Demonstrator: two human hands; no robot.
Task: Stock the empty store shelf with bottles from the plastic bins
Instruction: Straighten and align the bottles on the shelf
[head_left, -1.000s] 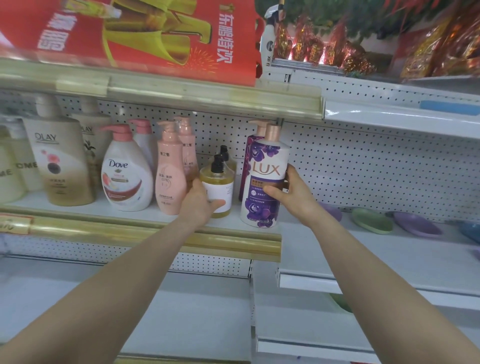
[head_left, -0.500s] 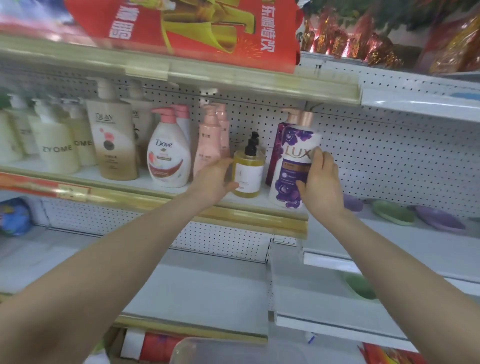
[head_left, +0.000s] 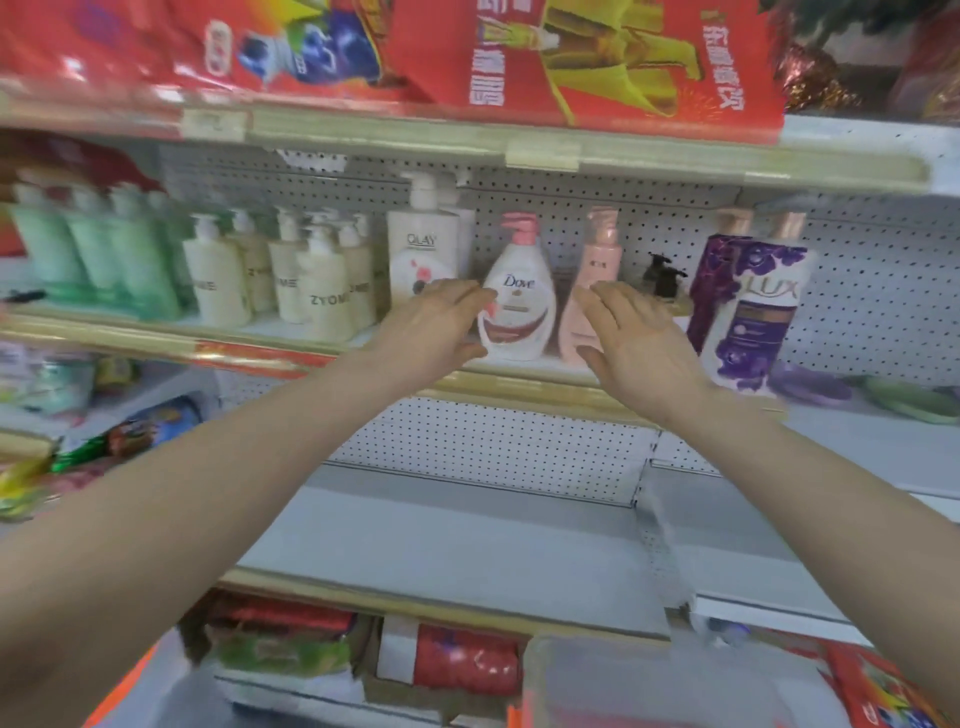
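Observation:
Bottles stand in a row on the gold-edged shelf. The purple Lux bottle stands at the right end with a second purple bottle behind it. Left of it are a small amber bottle with a black pump, a pink bottle, a white Dove bottle and an Olay bottle. My left hand hovers open in front of the Olay and Dove bottles. My right hand hovers open before the pink and amber bottles. Neither hand holds anything. A clear plastic bin shows at the bottom.
Cream Zyome bottles and green bottles fill the shelf's left part. Red packs lie on the shelf above. A bare grey shelf runs below. Soap dishes sit on the right shelf. Red packages lie at the bottom.
My right hand has let go of the Lux bottle, which now stands on the shelf. My left hand has left the amber bottle. Both hands drew back and the view swung left.

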